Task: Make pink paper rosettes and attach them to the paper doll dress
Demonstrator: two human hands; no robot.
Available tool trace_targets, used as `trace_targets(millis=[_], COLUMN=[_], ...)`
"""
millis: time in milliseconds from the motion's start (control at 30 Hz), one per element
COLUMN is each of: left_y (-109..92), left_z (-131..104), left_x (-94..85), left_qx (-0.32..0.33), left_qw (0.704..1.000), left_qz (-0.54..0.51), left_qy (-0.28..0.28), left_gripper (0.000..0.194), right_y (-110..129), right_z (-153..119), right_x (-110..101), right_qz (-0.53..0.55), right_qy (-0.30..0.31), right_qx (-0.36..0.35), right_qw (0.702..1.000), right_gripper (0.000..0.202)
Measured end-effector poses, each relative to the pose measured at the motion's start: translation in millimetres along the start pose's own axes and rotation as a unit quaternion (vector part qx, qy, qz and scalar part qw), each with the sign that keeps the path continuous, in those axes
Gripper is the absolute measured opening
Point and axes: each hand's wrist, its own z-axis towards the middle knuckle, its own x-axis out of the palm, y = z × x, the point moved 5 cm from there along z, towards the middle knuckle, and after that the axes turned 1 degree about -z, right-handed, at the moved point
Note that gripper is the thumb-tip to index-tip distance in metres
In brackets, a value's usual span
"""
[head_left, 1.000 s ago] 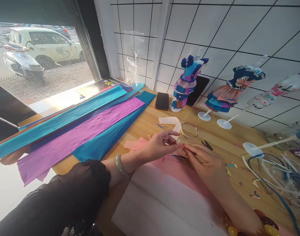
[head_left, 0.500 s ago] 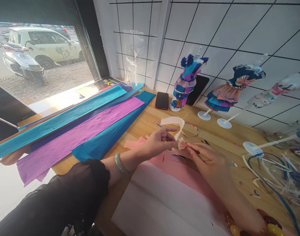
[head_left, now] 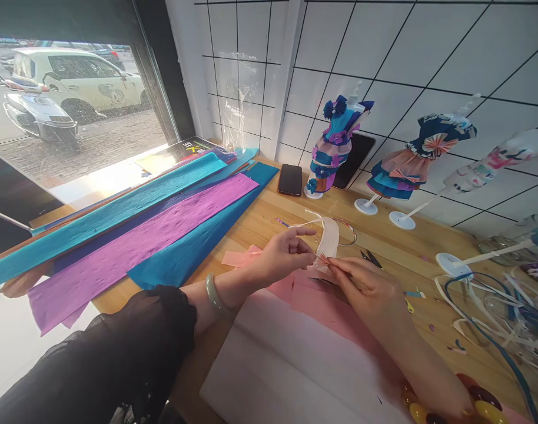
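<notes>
A small pleated pink fan [head_left: 322, 259] is pinched between the thumb and fingers of my right hand [head_left: 361, 282]. My left hand [head_left: 291, 250] is at its left, thumb and index finger close together near the fan's edge, the other fingers curled; what they pinch is too small to make out. A whitish strip [head_left: 328, 237] curves up behind the fan. Pink paper [head_left: 322, 303] and a large white sheet [head_left: 286, 359] lie beneath my hands.
Blue, purple and teal crepe strips [head_left: 163, 221] cover the left side. A phone [head_left: 290, 179] and dressed mini mannequins [head_left: 335, 147] stand along the back wall. Black-bladed scissors [head_left: 372, 258] lie beyond my right hand. Tangled ribbons [head_left: 498, 318] are at the right.
My right hand has moved slightly left with the pleated fan, bringing it against my left fingertips. The whitish strip has shifted and now curves differently. More of the scissors shows.
</notes>
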Motion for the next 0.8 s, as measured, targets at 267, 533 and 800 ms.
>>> trace_targets(millis=[267,533,800], left_y=[-3,9,8], left_z=[-3,-1,1], left_x=[3.4,0.6,0.5], left_qx=[0.011,-0.026,-0.019], left_qw=[0.999,0.999,0.999], left_qz=[0.045,-0.029,-0.033], left_qy=[0.017,0.024,0.018], left_gripper=[0.055,0.073,0.067], right_y=[2,-1,3], right_z=[0,-1,0], right_x=[2,1,2], right_qz=[0.012,-0.001,-0.003], right_qy=[0.003,-0.014,-0.008], right_qx=[-0.016,0.006,-0.026], right_qw=[1.0,1.0,1.0], right_gripper=[0.019,0.02,0.019])
